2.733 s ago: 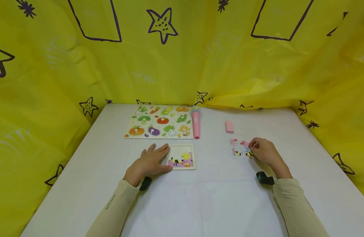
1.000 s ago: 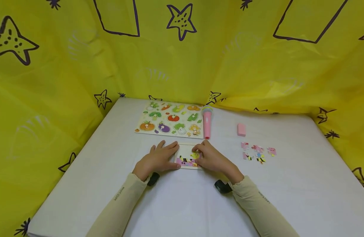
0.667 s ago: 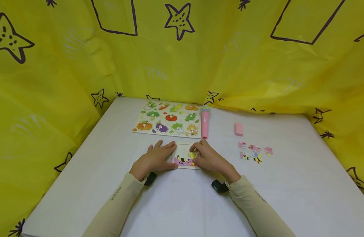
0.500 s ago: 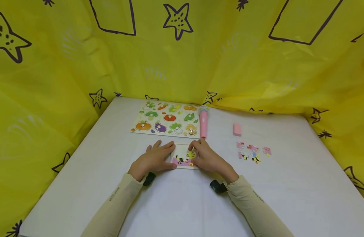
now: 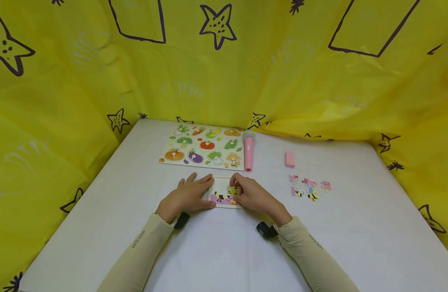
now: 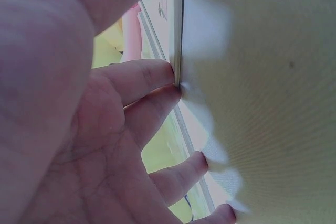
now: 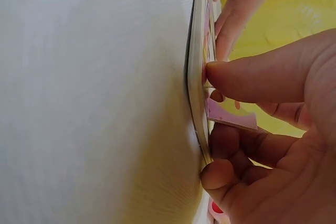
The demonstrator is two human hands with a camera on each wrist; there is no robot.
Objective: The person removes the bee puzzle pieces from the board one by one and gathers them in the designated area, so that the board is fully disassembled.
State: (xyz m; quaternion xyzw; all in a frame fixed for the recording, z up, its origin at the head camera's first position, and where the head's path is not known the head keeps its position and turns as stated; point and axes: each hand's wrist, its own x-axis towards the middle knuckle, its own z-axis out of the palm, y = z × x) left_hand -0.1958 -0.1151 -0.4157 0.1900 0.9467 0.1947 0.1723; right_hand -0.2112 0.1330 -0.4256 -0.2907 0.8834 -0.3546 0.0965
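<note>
A small framed jigsaw tray [image 5: 227,206] lies on the table with bee-picture pieces along its lower part. My left hand [image 5: 187,196] rests flat at its left side; in the left wrist view the spread fingers [image 6: 149,80] touch the frame's edge and the table. At the tray's right side, my right hand [image 5: 254,194] pinches a yellow-and-pink puzzle piece [image 5: 233,190]. The right wrist view shows this puzzle piece [image 7: 231,115] tilted up from the tray, between thumb and fingers. Part of it is hidden by the hand.
Several loose puzzle pieces [image 5: 309,183] lie to the right, with a pink block [image 5: 289,159] behind them. A vegetable peg puzzle board [image 5: 205,147] and a pink toy microphone [image 5: 248,154] lie beyond the tray. Yellow cloth [image 5: 209,93] hangs behind the table.
My right hand has come left from the loose pieces to the tray. There the yellow-and-pink piece, flat in the tray before, has tipped up in its fingers. My left hand has stayed at the frame.
</note>
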